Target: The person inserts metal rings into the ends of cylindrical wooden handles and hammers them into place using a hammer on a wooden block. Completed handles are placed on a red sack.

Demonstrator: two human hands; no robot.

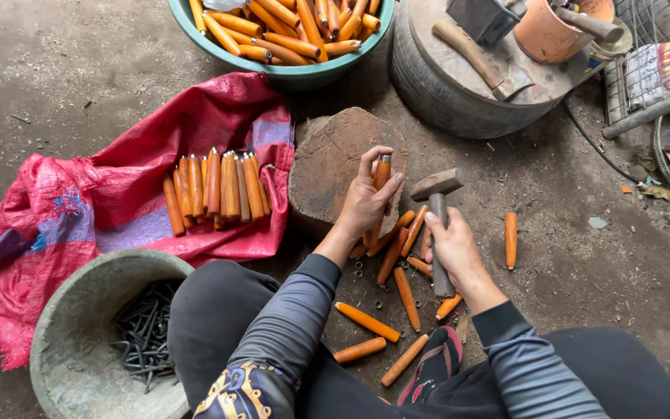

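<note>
The left hand [366,203], at the centre of the frame, is closed around an orange wooden handle [380,186], holding it upright with its metal-capped upper end showing above the fingers. The handle stands over the right-hand edge of the wooden block [331,163]; whether its lower end touches the block cannot be told. The right hand [453,248], just right of centre, grips the shaft of a hammer [437,186], whose head sits level with the handle's top and just beside it.

Handling judgement: the handle appears light, rigid and smooth-finished, so it may slip under a loose grip. Taking hold at mid-length, as shown, keeps the fingers below the capped end. The hammer looks head-heavy; the hand holds it part-way up the shaft.

Loose handles [405,299] and small metal rings [360,268] lie on the ground in the lower centre. A sorted row of handles [215,186] rests on the red cloth [79,209] at left. A green basin [288,74] of handles sits at the upper centre, and a grey bowl [63,310] holding dark metal pieces occupies the lower left.
</note>
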